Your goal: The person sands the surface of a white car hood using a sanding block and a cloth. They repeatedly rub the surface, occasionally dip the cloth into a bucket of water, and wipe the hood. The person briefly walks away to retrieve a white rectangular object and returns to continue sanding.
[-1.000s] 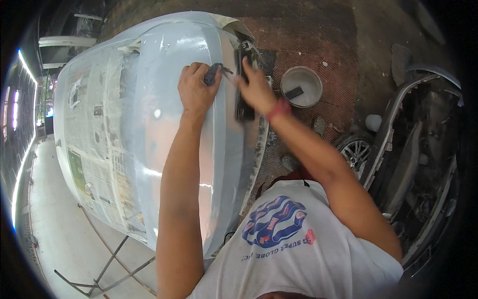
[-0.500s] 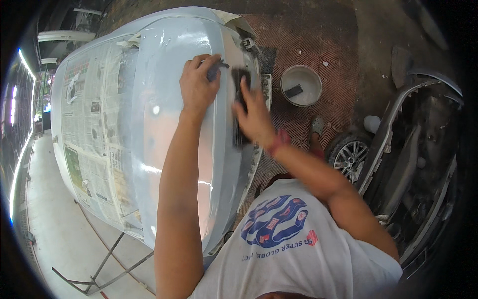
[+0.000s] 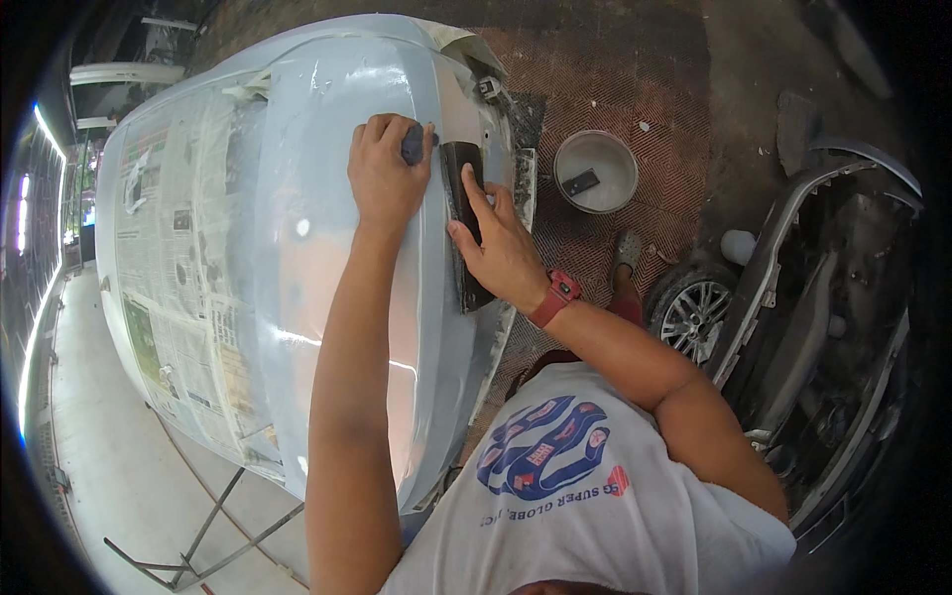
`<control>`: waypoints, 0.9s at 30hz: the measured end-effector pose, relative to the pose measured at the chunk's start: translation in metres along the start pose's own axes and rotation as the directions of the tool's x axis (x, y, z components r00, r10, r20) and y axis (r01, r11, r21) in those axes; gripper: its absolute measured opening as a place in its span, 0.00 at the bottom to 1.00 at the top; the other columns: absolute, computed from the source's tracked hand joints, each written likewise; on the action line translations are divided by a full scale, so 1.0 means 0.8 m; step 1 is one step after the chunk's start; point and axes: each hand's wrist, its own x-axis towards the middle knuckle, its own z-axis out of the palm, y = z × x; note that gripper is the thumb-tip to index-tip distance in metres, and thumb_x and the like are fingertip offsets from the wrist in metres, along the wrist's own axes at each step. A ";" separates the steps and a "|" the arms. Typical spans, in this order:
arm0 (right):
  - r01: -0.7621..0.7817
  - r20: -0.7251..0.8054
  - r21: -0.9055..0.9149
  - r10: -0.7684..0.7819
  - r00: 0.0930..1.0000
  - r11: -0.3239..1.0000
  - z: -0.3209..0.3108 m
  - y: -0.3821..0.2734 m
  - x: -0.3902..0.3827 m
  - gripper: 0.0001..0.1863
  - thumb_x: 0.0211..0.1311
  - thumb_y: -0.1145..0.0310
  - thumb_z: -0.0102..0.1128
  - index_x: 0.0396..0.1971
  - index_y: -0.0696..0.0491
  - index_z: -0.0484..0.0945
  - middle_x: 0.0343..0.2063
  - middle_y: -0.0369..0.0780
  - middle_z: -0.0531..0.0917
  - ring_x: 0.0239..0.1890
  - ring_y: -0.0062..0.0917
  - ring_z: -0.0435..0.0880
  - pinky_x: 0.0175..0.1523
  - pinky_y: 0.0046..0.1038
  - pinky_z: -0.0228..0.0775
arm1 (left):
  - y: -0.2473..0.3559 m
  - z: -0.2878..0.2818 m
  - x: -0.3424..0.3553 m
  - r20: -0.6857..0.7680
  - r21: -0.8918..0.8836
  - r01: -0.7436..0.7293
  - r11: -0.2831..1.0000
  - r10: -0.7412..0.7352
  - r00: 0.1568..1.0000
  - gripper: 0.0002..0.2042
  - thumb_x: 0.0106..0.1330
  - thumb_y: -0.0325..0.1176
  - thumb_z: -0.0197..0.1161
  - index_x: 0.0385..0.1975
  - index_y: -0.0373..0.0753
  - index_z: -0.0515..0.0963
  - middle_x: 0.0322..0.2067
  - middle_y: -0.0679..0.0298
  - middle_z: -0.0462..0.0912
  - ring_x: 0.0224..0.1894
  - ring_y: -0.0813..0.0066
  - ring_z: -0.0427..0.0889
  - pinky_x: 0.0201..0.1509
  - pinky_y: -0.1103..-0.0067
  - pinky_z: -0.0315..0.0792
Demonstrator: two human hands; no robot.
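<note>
A car body panel (image 3: 307,258) in pale grey primer, with pinkish patches and a wet sheen, lies below my hands; taped newspaper (image 3: 178,268) covers its left part. Near the top of the panel, my left hand (image 3: 389,169) grips a small dark blue-grey pad (image 3: 413,145). Just right of it, along the panel's right edge, my right hand (image 3: 496,238) is on a long flat black sanding block (image 3: 463,174), fingers over its top and thumb at its left side. A red wristwatch (image 3: 557,297) is on my right wrist.
A round bucket (image 3: 620,174) holding a dark block stands on reddish patterned matting (image 3: 664,119). A detached bumper (image 3: 803,288) and a wheel (image 3: 694,317) lie at the right. My foot (image 3: 627,253) shows beside the car. Thin metal stands (image 3: 208,526) are at the lower left.
My right hand and the black block have moved downward along the panel edge and slightly left. My left hand has shifted slightly left with the small pad.
</note>
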 end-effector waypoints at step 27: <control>0.119 0.035 0.009 -0.119 0.992 0.993 -0.013 0.002 0.034 0.44 0.73 0.67 0.65 0.84 0.57 0.55 0.66 0.65 0.73 0.71 0.62 0.72 0.76 0.51 0.66 | 0.003 -0.011 0.006 0.018 -0.087 0.019 0.996 -0.018 1.000 0.09 0.66 0.36 0.76 0.36 0.39 0.86 0.43 0.58 0.86 0.47 0.51 0.83 0.54 0.61 0.77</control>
